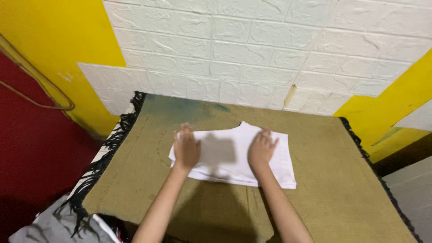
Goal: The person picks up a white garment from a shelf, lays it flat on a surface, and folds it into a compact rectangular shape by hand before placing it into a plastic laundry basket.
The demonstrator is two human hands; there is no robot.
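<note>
A white folded garment (pixel 225 155) lies flat in the middle of an olive-brown cloth (pixel 324 180) that covers a table. My left hand (pixel 186 148) rests palm down on the garment's left part, fingers apart. My right hand (pixel 262 148) presses palm down on its right part, fingers spread. Neither hand grips the fabric. A shadow falls on the garment between my hands.
The cloth has a black fringe (pixel 112 148) along its left edge and a dark border on the right. A white brick-pattern wall (pixel 252 54) with yellow areas (pixel 54 45) stands close behind. Grey fabric (pixel 49 227) lies at the lower left.
</note>
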